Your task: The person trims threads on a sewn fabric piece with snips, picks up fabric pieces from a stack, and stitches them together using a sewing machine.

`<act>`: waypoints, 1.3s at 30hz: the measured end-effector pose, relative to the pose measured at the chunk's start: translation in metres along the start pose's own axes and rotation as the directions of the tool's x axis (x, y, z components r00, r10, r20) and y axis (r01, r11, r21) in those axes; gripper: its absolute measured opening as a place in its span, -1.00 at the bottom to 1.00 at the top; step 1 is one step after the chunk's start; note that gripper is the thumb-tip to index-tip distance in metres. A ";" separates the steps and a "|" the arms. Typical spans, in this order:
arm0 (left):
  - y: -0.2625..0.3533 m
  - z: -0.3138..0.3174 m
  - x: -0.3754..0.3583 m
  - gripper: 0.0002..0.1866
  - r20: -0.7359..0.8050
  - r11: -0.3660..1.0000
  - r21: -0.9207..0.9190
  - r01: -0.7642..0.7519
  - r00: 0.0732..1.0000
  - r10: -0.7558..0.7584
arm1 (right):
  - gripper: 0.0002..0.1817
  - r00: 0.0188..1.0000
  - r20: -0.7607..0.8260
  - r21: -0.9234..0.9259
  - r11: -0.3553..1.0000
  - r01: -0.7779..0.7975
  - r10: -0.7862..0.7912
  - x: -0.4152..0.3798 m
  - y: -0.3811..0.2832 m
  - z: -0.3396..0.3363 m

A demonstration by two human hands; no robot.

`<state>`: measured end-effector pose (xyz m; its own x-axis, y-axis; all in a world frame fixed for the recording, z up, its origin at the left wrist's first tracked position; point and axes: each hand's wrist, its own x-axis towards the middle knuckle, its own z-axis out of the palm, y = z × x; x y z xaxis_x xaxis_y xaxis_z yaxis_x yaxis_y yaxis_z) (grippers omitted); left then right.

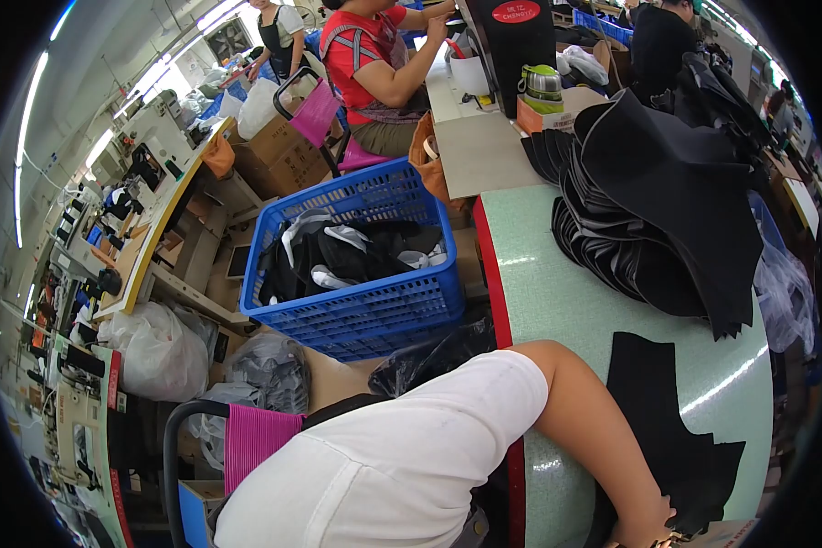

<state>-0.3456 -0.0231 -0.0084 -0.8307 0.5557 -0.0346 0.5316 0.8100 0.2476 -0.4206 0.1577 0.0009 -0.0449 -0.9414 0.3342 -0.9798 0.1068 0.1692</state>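
Note:
My left arm, in a white short sleeve, reaches over the pale green tabletop (557, 274). At the bottom edge of the head view is my left hand (644, 525), partly cut off. It lies at the lower part of a flat black fabric piece (658, 411) with an angular cut outline. Small metallic parts show beside the fingers, too little to name. The fingers are mostly hidden, so their grip cannot be told. Farther up the table stands a tall stack of curved black fabric pieces (648, 201), the top ones draping over its side. My right hand is out of view.
Left of the table, a blue plastic basket (356, 306) holds black and white pieces. A pink-backed chair (260, 443) is close behind me. A co-worker in red (361, 68) sits beyond the basket. A green-lidded flask (543, 87) stands past the stack. Plastic bags (160, 352) lie on the floor.

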 end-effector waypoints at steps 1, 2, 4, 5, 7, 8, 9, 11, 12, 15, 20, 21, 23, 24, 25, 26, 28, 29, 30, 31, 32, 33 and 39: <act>0.000 -0.001 0.000 -0.32 0.005 1.000 0.001 0.003 1.000 -0.003 | -0.55 1.000 0.000 0.000 1.000 0.000 0.000 0.000 0.000 -0.001; 0.000 0.000 0.000 -0.32 0.005 1.000 0.001 0.002 1.000 -0.002 | -0.55 1.000 -0.001 0.000 1.000 0.000 0.000 0.000 0.000 -0.001; -0.001 0.000 0.000 -0.32 -0.001 1.000 -0.002 0.002 1.000 -0.002 | -0.55 1.000 -0.001 0.000 1.000 0.000 0.000 0.000 -0.001 -0.002; -0.001 0.000 0.000 -0.32 -0.003 1.000 -0.003 0.002 1.000 -0.002 | -0.55 1.000 -0.001 0.000 1.000 0.000 0.000 -0.001 -0.001 -0.002; -0.001 0.001 0.000 -0.32 -0.009 1.000 -0.006 0.002 1.000 -0.002 | -0.56 1.000 -0.001 0.000 1.000 0.000 0.000 -0.001 -0.001 -0.003; -0.001 0.001 0.000 -0.32 -0.012 1.000 -0.008 0.002 1.000 -0.002 | -0.56 1.000 -0.001 0.000 1.000 0.000 0.000 -0.001 -0.002 -0.004; -0.001 0.001 0.000 -0.31 -0.015 1.000 -0.009 0.002 1.000 -0.002 | -0.56 1.000 -0.001 0.000 1.000 0.000 0.000 -0.001 -0.002 -0.004; 0.000 0.001 0.000 -0.31 -0.018 1.000 -0.011 0.001 1.000 -0.001 | -0.56 1.000 -0.001 0.000 1.000 0.000 0.000 -0.001 -0.002 -0.005; 0.001 -0.001 -0.002 -0.31 -0.018 1.000 -0.011 0.001 1.000 -0.001 | -0.56 1.000 -0.001 0.000 1.000 -0.001 0.001 -0.001 -0.002 -0.006; 0.001 -0.002 -0.003 -0.32 -0.017 1.000 -0.012 0.001 1.000 -0.002 | -0.56 1.000 -0.001 0.000 1.000 -0.001 0.001 -0.001 -0.007 -0.011; 0.001 -0.003 -0.003 -0.33 -0.016 1.000 -0.013 0.002 1.000 -0.002 | -0.59 0.999 -0.001 0.044 0.998 -0.033 0.033 -0.004 -0.008 -0.011; 0.001 -0.003 -0.003 -0.33 -0.015 1.000 -0.013 0.002 1.000 -0.002 | -0.59 0.999 -0.002 0.060 0.997 -0.043 0.043 -0.006 -0.008 -0.010; 0.001 -0.003 -0.002 -0.33 -0.015 1.000 -0.015 0.001 1.000 -0.001 | -0.59 0.998 -0.003 0.090 0.994 -0.063 0.063 -0.011 -0.007 -0.007; 0.001 -0.003 -0.001 -0.32 0.019 1.000 -0.018 0.010 1.000 -0.009 | -0.60 0.997 -0.002 0.106 0.992 -0.073 0.074 -0.014 -0.007 -0.006; 0.001 -0.002 0.002 -0.30 0.053 1.000 -0.023 0.016 0.999 -0.015 | -0.60 0.996 0.001 0.120 0.989 -0.085 0.085 -0.017 -0.007 -0.004; -0.008 0.018 0.007 -0.30 0.048 1.000 -0.027 0.002 0.999 -0.001 | -0.60 0.995 0.009 0.126 0.987 -0.104 0.103 -0.020 -0.007 -0.002; -0.018 0.074 0.046 -0.17 -0.239 0.987 0.163 -0.001 0.970 0.040 | -0.60 0.978 0.057 0.069 0.976 -0.206 0.203 -0.021 -0.009 0.004; -0.013 0.048 0.035 -0.17 -0.144 0.995 -0.085 -0.047 0.989 0.035 | -0.61 0.960 0.085 0.003 0.963 -0.270 0.268 -0.021 -0.010 0.008; -0.015 0.046 0.042 -0.22 -0.117 0.995 -0.065 -0.074 0.991 0.066 | -0.61 0.951 0.090 -0.013 0.955 -0.297 0.297 -0.023 -0.010 0.010; -0.016 0.049 0.037 -0.28 -0.073 0.997 -0.060 -0.053 0.996 0.049 | -0.61 0.951 0.099 0.016 0.955 -0.297 0.294 -0.026 -0.010 0.011; -0.017 0.054 0.036 -0.28 -0.063 0.997 -0.067 -0.026 0.998 0.021 | -0.61 0.953 0.098 0.055 0.955 -0.292 0.286 -0.029 -0.009 0.011; -0.020 0.056 0.039 -0.20 -0.105 0.997 0.003 -0.074 0.992 0.074 | -0.62 0.956 0.085 0.091 0.953 -0.288 0.281 -0.031 -0.008 0.011; -0.033 0.074 0.058 -0.14 -0.119 0.992 0.078 -0.102 0.987 0.111 | -0.64 0.949 0.105 0.070 0.950 -0.305 0.297 -0.027 -0.013 0.002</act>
<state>-0.3989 -0.0040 -0.0906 -0.7803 0.6159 0.1087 0.6249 0.7611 0.1737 -0.4069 0.1807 -0.0119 -0.3539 -0.8953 0.2706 -0.9306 0.3659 -0.0064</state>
